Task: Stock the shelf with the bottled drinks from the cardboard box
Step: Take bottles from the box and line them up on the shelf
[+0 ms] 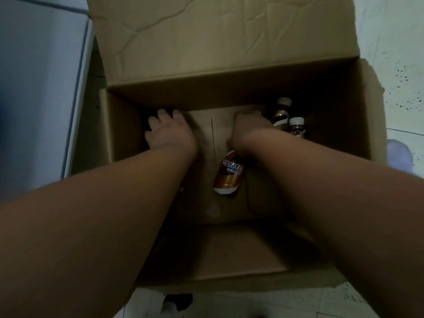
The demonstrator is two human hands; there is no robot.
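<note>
I look down into an open cardboard box [344,134] with both arms reaching inside. My right hand [249,130] is closed around the top of a brown coffee bottle [229,174] with a white base, which tilts with its base toward me over the box floor. Two more brown bottles with white caps, one [282,111] behind the other [296,126], stand in the far right corner just beyond that hand. My left hand [169,131] is in the dark far left corner, fingers spread and curled downward. What lies under it is hidden.
The box's far flap [218,37] stands open, and its near flap [241,255] folds inward. A pale cabinet or shelf side [41,88] rises to the left. The box sits on speckled white floor tiles [394,53].
</note>
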